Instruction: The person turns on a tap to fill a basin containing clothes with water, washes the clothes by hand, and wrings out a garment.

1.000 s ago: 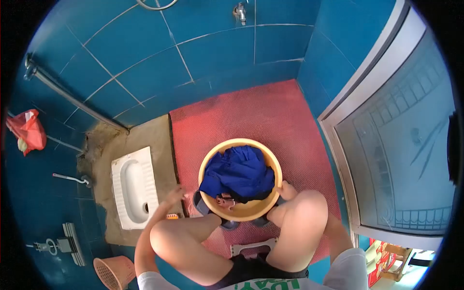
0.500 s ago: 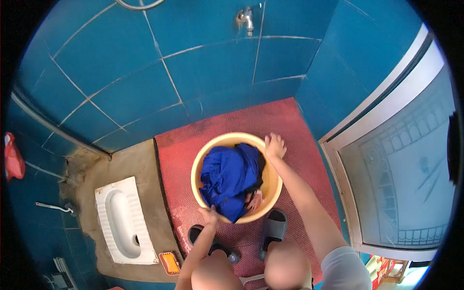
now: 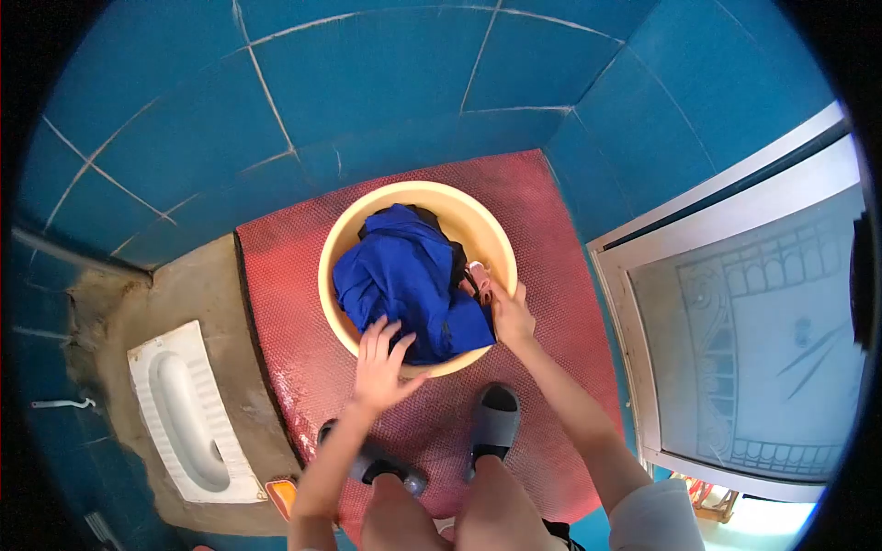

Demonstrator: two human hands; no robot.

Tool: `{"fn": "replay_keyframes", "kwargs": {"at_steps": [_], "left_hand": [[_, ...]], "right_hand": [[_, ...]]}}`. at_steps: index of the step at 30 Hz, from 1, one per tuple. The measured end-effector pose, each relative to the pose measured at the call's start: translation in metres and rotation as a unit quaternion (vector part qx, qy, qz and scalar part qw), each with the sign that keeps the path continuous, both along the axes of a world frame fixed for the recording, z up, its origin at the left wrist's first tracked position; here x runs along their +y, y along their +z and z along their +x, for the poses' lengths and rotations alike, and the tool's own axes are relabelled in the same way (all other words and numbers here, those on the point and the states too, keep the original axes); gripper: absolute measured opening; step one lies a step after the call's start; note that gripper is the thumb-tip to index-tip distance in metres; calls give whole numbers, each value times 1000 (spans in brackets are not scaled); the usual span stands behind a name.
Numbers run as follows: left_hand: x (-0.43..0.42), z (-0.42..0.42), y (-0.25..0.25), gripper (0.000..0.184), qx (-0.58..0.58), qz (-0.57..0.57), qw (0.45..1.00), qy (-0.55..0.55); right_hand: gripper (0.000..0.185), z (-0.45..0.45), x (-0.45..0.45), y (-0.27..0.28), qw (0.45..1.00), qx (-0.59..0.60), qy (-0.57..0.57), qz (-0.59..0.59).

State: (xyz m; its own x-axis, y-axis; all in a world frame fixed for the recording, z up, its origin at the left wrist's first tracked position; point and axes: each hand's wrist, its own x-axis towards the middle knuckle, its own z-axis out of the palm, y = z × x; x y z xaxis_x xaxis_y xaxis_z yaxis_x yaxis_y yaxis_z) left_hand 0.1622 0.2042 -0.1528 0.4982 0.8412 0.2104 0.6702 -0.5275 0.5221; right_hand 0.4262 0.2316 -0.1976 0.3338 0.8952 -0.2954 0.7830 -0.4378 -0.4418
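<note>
Tile [image 3: 367,83] in blue covers the walls, above a red mat [image 3: 570,386] and beside a frosted door [image 3: 772,340]. A white squat toilet [image 3: 147,376] is set into the bare floor on the left. On the mat stands the yellow basin [image 3: 496,243], upright, with a heap of blue cloth [image 3: 400,266] inside. Compared with half a second ago, the basin sits closer to the mat's far edge and apart from the grey slippers [image 3: 497,418]; its contents also lie turned, the pink piece [image 3: 477,278] now at the right side rather than the near right. That suggests the loaded basin itself is being shifted and turned. The right hand [image 3: 513,317] is curled over the near-right rim, apparently pinching it between thumb and fingers. The left hand [image 3: 378,369] has its fingers spread over the near-left rim, tips at the cloth's edge; whether they touch it, I cannot tell. No brand or label can be read; red packaging [image 3: 706,494] beyond the door is too small and blurred.
</note>
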Motion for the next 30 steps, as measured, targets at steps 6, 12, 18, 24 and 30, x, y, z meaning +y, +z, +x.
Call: {"fn": "replay_keyframes", "kwargs": {"at_steps": [6,12,18,24,30], "left_hand": [[43,10,-14,94,312,-23,925,-217],[58,18,-22,75,378,-120,895,-204],[50,11,-28,54,330,-96,912,-221],[50,14,-45,50,292,-104,925,-218],[49,16,-40,46,302,-98,917,-241]], "right_hand": [[44,24,48,-11,922,-333,147,128],[34,4,131,197,891,-281,250,255],[48,-49,222,395,641,-449,215,584],[40,-51,296,417,768,-532,185,305],[47,-43,293,393,709,-542,153,424]]}}
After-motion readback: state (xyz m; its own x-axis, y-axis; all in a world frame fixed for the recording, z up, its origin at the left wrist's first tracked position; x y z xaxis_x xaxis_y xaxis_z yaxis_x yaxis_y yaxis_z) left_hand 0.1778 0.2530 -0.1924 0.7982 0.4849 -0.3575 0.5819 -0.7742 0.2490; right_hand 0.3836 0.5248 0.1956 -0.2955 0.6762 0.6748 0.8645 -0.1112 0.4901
